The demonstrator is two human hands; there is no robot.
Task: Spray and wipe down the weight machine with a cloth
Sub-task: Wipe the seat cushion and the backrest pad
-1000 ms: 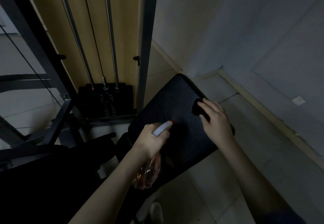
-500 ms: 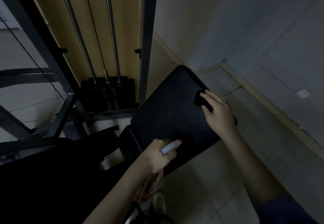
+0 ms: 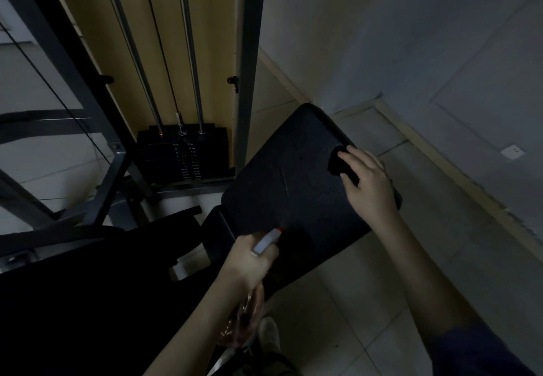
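The black padded seat [image 3: 296, 181] of the weight machine fills the middle of the view, tilted, with the tiled floor [image 3: 367, 302] below it. The left hand [image 3: 251, 261] is clenched around the neck of a spray bottle [image 3: 245, 314], whose white head and red nozzle tip sit at the near edge of the seat and point across the pad; the clear, reddish body hangs down below the hand. The right hand [image 3: 368, 183] lies on the far right part of the seat, its fingers pressing a dark cloth [image 3: 338, 162] flat against the pad. Left of the seat stands the weight stack [image 3: 183, 155], with steel guide rods [image 3: 191, 49] rising from it.
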